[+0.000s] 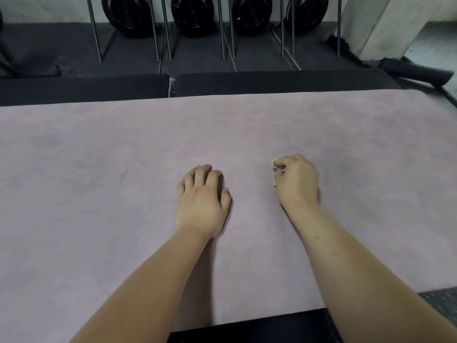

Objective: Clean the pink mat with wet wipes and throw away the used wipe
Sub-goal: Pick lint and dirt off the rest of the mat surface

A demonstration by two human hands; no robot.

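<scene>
Pink and faintly mottled, with a soft suede-like nap, the mat (pixel 99 181) lies flat as a broad band from the left edge of the view almost to the right. Beyond its far edge on the left a black padded slab (pixel 74 87) lies butted against a second slab (pixel 272 82), with a narrow seam between them. Further back, thin shiny metal rods (pixel 95 28) stand on a dark, grainy floor (pixel 61 55), and round black discs (pixel 191 11) sit in a row between them. Near the middle of the mat the left hand (pixel 201 199) rests palm down. Its fingers are bent and close together, the tips touch the pink surface, and it holds nothing. Just to its right, apart from it, a small white crumpled wipe (pixel 273 165) peeps out at the fingertips of the right hand (pixel 298 180). That hand's fingers are curled tight around the wad, and the fist sits on or just above the mat; which cannot be told. Both bare forearms reach in from the near edge. At the far right a pale, smooth slanted wall (pixel 385 21) rises, and below it lies a black cylinder-shaped roll (pixel 415 71) with a matt surface.
</scene>
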